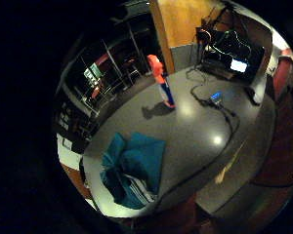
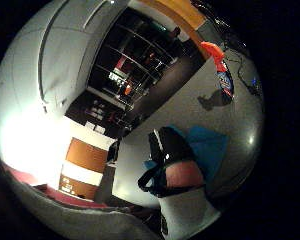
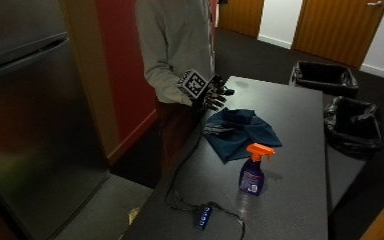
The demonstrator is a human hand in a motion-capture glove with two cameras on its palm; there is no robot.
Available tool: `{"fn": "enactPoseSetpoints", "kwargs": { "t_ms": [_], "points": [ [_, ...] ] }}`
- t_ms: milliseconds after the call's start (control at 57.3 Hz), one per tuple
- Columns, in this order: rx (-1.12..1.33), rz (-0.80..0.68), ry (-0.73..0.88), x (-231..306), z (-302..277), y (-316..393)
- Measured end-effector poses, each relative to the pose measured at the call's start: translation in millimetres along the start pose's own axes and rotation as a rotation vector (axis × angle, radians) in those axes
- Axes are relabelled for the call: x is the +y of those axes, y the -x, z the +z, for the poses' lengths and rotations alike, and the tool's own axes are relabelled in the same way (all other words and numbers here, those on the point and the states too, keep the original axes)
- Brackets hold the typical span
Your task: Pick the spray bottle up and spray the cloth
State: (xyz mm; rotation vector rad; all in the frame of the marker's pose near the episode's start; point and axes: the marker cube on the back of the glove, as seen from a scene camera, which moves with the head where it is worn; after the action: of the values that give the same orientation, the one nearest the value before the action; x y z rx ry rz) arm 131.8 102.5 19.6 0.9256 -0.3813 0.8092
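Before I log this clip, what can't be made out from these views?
- Spray bottle label: too small to read in any view.
- Gloved right hand: outside view, its fingers are dark against the glove, so their curl is unclear.
- Cloth: thumb-side palm view, a strapped finger covers part of it.
- Other hand: hidden behind the body.

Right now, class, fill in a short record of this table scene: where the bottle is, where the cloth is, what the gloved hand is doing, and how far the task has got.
spray bottle: upright on the grey table, orange trigger on top
cloth: blue, crumpled, lying on the table apart from the bottle
right hand: raised above the cloth's far edge, holding nothing
task stage: bottle not yet picked up
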Motion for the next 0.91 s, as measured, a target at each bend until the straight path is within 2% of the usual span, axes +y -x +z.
{"fn": "enactPoseSetpoints", "kwargs": {
  "t_ms": [35, 175, 401, 489, 558, 611, 681, 768, 908],
  "points": [
    [0.010, 0.017, -0.007, 16, 12, 2],
    [-0.004, 0.046, -0.015, 1, 20, -14],
    [-0.050, 0.169, -0.215, -28, 38, -37],
    [-0.093, 0.148, -0.111, -28, 43, -49],
    [-0.146, 0.184, -0.107, -34, 49, -58],
    [-0.170, 0.210, -0.187, -39, 58, -64],
    [-0.181, 0.156, -0.363, -53, 71, -76],
    [-0.253, 0.304, -0.236, -44, 84, -78],
    [-0.303, 0.387, -0.241, -54, 106, -88]
  ]
}}
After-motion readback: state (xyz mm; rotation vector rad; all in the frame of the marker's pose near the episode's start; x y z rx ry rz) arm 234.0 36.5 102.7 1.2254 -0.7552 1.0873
